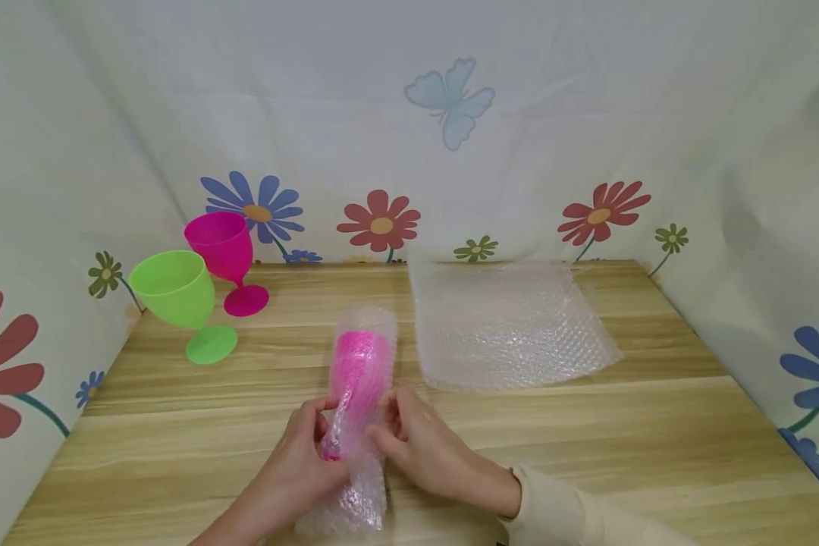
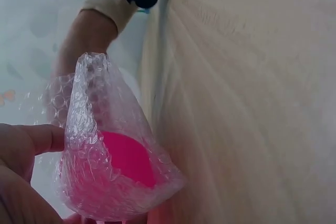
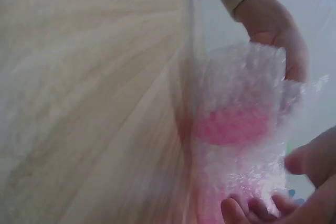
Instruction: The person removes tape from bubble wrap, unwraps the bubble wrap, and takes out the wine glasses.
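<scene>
A pink goblet (image 1: pixel 362 353) lies lengthwise on the table inside a roll of clear bubble wrap (image 1: pixel 365 504). The wrap extends past both ends of it. My left hand (image 1: pixel 307 455) holds the roll from the left, thumb and fingers around its side. In the left wrist view, a pink disc-like part (image 2: pixel 128 158) shows through the folded plastic. At the roll's right side is my right hand (image 1: pixel 426 447), its fingers bent and its thumb apart from them. The right wrist view has these fingertips (image 3: pixel 233 211) right by the wrap.
A green goblet (image 1: pixel 177 288) and another pink goblet (image 1: pixel 221 246) stand upright at the back left. A flat sheet of bubble wrap (image 1: pixel 505 326) lies at the back right of the wooden table (image 1: pixel 621 440). Flower-printed cloth (image 1: pixel 532 152) surrounds the table's back and sides.
</scene>
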Tool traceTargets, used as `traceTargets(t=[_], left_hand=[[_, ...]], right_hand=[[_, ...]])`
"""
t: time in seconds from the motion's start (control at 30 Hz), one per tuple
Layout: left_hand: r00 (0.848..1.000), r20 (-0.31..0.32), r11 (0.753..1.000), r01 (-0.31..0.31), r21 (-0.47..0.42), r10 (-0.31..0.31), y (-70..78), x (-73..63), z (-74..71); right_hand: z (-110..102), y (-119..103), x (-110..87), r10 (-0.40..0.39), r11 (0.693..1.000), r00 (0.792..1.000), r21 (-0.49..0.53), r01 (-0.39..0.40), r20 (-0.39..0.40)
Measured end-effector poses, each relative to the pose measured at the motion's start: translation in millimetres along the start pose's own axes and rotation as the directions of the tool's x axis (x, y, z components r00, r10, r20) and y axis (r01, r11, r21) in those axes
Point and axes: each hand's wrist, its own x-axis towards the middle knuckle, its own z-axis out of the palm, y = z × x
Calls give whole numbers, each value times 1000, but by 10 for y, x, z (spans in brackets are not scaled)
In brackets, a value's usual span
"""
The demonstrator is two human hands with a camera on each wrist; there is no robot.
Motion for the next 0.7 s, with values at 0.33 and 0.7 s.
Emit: traceTargets(t=[0.33, 0.7], left_hand=[[999, 33, 997, -37, 63, 35, -23, 127, -28], [996, 64, 998, -53, -28, 55, -45, 122, 3]], right_hand=[[-145, -52, -17, -101, 995, 950, 31, 97, 295], [-120, -48, 35, -130, 989, 967, -42, 143, 219]])
